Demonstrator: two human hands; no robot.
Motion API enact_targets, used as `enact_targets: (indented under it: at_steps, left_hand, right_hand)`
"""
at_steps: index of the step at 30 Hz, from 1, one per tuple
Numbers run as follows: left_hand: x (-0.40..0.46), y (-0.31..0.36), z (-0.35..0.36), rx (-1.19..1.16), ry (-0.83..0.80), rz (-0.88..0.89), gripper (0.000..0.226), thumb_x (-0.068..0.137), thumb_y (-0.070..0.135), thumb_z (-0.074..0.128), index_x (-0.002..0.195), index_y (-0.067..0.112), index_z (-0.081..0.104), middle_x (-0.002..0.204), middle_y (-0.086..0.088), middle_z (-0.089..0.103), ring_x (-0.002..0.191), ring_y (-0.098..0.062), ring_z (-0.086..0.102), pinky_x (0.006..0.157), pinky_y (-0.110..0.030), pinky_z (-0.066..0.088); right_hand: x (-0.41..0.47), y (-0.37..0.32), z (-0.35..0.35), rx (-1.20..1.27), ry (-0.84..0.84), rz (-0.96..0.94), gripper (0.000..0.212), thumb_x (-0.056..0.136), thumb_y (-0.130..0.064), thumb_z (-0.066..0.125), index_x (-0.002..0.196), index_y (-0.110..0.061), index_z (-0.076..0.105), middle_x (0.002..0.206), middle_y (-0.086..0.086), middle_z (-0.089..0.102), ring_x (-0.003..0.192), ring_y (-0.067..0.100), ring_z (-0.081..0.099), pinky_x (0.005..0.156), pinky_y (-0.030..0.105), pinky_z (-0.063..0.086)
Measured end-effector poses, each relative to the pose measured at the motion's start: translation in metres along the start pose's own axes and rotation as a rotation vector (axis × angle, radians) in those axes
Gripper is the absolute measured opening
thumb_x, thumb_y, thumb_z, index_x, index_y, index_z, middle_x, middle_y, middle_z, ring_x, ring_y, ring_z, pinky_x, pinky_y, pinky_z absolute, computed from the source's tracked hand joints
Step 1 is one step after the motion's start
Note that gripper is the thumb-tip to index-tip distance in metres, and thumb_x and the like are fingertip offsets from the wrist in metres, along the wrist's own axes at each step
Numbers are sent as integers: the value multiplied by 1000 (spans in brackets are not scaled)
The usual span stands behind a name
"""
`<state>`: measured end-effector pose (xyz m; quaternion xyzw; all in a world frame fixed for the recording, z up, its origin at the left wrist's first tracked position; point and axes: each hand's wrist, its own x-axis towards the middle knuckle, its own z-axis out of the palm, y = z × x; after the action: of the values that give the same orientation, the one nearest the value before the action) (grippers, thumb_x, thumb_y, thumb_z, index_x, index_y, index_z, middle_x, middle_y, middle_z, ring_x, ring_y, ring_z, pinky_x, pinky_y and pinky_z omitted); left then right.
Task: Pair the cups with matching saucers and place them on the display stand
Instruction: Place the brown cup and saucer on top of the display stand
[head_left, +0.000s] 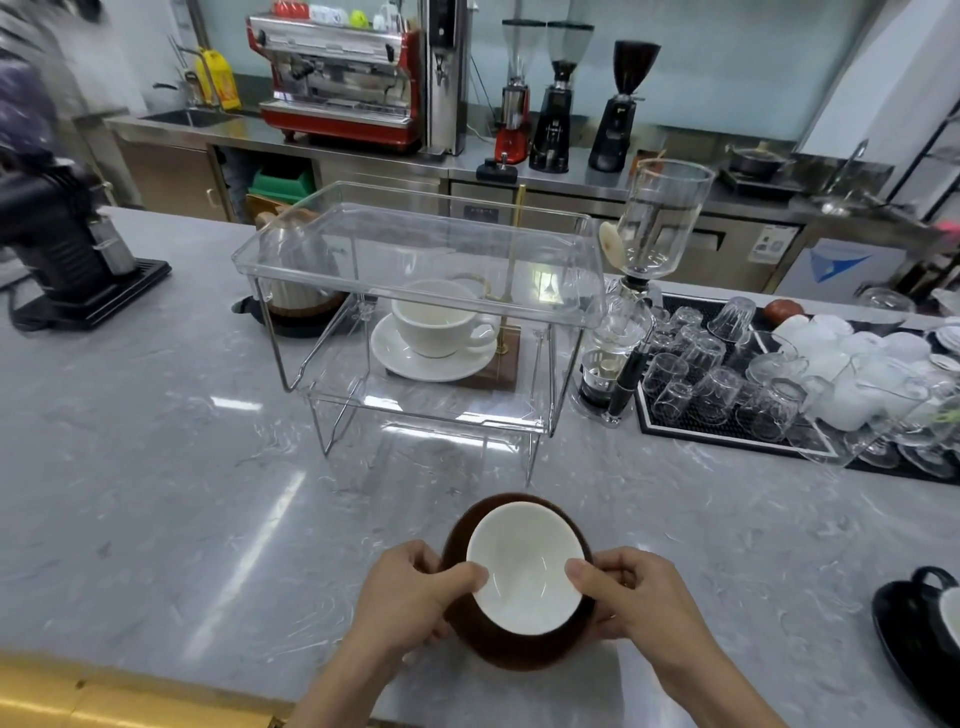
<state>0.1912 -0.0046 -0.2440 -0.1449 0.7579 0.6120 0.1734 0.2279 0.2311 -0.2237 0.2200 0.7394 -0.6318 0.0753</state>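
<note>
A brown cup with a white inside sits on a brown saucer near the counter's front edge. My left hand grips the pair from the left, thumb on the cup's rim. My right hand grips it from the right, thumb on the rim too. Beyond stands a clear two-tier display stand. A white cup on a white saucer rests on its lower tier. The top tier holds nothing.
A black cup and saucer sit at the right edge. A black mat with several upturned glasses and a siphon brewer stand right of the stand. A black grinder is far left. A kettle sits behind the stand.
</note>
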Motion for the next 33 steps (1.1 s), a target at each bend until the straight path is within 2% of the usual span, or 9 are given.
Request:
enact_targets:
  at_steps: [5, 8, 12, 16, 18, 23, 27, 30, 33]
  left_hand:
    - [-18, 24, -12, -59, 15, 122, 56, 41, 43, 83, 73, 7, 55, 55, -10, 62, 40, -20, 52, 39, -26, 40]
    - [-26, 41, -19, -88, 36, 188, 56, 39, 43, 82, 72, 6, 55, 60, -14, 60, 42, -18, 50, 38, -23, 40]
    - [-35, 61, -29, -117, 71, 293, 57, 38, 41, 82, 73, 4, 57, 57, -12, 57, 42, -16, 48, 38, -20, 40]
    - [-45, 82, -41, -155, 112, 394, 54, 38, 40, 82, 71, 5, 58, 53, -6, 55, 42, -14, 48, 39, -18, 40]
    - [-50, 95, -48, -179, 127, 457, 51, 38, 39, 83, 69, 7, 58, 52, -6, 56, 41, -13, 49, 39, -18, 40]
    - [-60, 130, -68, -210, 186, 628, 48, 39, 37, 82, 68, 6, 59, 50, -5, 57, 41, -12, 48, 39, -18, 40]
    - [-62, 162, -87, -200, 209, 720, 52, 41, 39, 84, 72, 4, 62, 52, -6, 60, 42, -12, 51, 39, -18, 41]
    - [-60, 189, -104, -165, 235, 755, 57, 42, 44, 85, 77, 4, 64, 56, -7, 65, 42, -12, 55, 40, -19, 44]
    - [-53, 222, -121, -102, 260, 776, 55, 45, 49, 83, 76, 7, 65, 56, -4, 67, 41, -8, 58, 40, -18, 45]
  right_hand:
    - [-15, -27, -3, 27, -21, -103, 31, 76, -22, 87, 97, -5, 73, 81, 20, 75, 65, 27, 75, 57, 38, 63]
    - [-22, -44, -3, 39, -14, -187, 43, 67, -30, 92, 98, -7, 74, 83, 21, 74, 70, 32, 75, 64, 47, 65]
    - [-29, -68, -1, 62, -6, -291, 55, 54, -40, 90, 97, -9, 75, 77, 15, 74, 70, 30, 73, 65, 48, 65]
    - [-35, -94, 3, 81, -8, -413, 50, 50, -38, 89, 93, -14, 77, 81, 22, 73, 74, 38, 71, 63, 43, 65]
    - [-38, -110, 5, 70, -11, -483, 48, 51, -39, 88, 92, -18, 77, 81, 19, 73, 73, 33, 71, 63, 43, 64]
    - [-46, -156, 10, 37, -24, -651, 51, 50, -46, 87, 96, -27, 76, 87, 16, 76, 80, 34, 72, 71, 53, 61]
    - [-46, -195, 14, 19, -54, -762, 50, 51, -49, 87, 96, -30, 76, 87, 14, 76, 79, 32, 73, 70, 49, 63]
    - [-41, -227, 18, 7, -70, -822, 55, 51, -53, 93, 96, -25, 76, 88, 13, 76, 80, 33, 74, 69, 45, 64]
    - [-32, -261, 24, 14, -122, -841, 53, 58, -49, 88, 100, -19, 74, 89, 11, 79, 81, 28, 78, 68, 39, 65]
